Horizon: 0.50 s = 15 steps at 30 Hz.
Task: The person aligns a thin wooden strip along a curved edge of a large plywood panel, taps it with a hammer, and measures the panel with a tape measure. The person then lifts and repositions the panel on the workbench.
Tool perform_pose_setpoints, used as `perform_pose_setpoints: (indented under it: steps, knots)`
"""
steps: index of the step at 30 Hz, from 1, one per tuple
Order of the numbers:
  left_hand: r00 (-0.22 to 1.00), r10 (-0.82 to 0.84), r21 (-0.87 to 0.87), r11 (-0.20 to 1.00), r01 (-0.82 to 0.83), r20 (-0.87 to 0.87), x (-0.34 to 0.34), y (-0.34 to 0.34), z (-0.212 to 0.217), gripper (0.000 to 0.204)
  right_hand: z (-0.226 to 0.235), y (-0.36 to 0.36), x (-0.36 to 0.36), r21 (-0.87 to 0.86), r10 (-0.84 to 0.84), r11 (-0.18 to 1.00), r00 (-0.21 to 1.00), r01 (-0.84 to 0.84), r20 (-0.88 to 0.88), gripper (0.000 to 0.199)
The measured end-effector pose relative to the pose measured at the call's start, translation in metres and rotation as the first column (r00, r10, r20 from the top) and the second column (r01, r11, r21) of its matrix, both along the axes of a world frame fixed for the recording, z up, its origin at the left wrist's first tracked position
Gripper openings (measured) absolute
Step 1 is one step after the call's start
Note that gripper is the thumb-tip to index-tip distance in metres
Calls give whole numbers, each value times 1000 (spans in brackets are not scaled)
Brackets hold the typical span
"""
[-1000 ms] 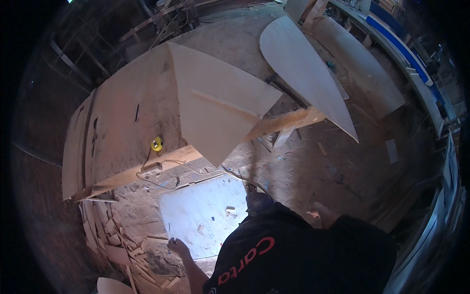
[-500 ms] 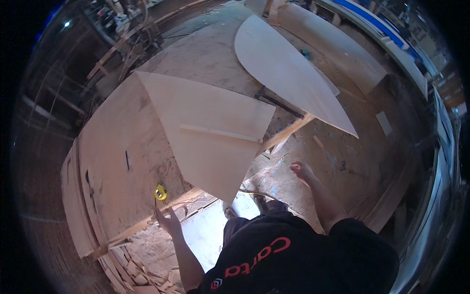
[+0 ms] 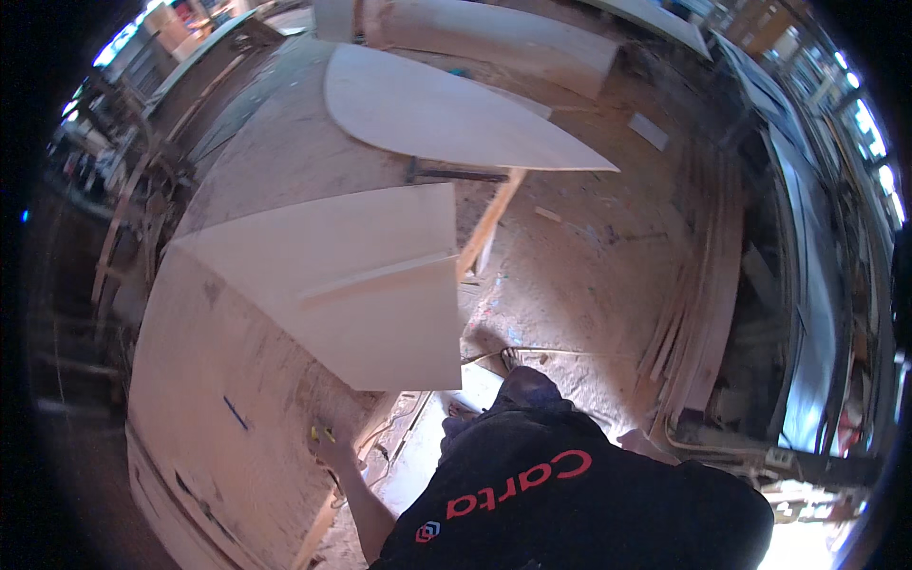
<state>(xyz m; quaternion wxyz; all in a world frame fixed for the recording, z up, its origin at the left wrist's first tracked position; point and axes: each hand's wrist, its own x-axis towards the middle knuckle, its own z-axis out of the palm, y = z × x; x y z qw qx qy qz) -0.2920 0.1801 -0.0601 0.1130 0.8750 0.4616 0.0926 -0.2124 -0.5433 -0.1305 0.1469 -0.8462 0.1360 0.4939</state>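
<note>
My left hand (image 3: 332,454) reaches up from the lower edge and closes on a small yellow tape measure (image 3: 321,434). The tape measure lies near the edge of a large brown plywood sheet (image 3: 218,380). A pale wedge-shaped panel (image 3: 351,275) with a thin strip across it lies on that sheet, just above my hand. My right hand is hidden behind my black-shirted body (image 3: 570,503).
A long leaf-shaped pale panel (image 3: 446,114) lies farther off, over a wooden beam (image 3: 489,223). A short blue mark (image 3: 236,413) sits on the plywood sheet. The floor (image 3: 589,275) is dusty, with a white sheet (image 3: 423,456) by my legs and stacked thin boards (image 3: 703,313) at right.
My left hand rose from the floor scraps to the yellow tape measure and closed on it. My right hand, raised half a second ago, has dropped out of sight. The view has tilted.
</note>
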Motion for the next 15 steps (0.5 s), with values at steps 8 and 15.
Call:
perform_pose_setpoints:
  steps: [8, 15]
  knots:
    - [991, -25, 77, 996, 36, -131, 14, 61, 45, 65, -25, 17, -5, 111, 142, 985, 987, -134, -71, 37]
    - [827, -116, 223, 975, -11, 551, 168, -52, 169, 64, 24, -26, 195, 152, -70, 988, 847, -13, 528, 44]
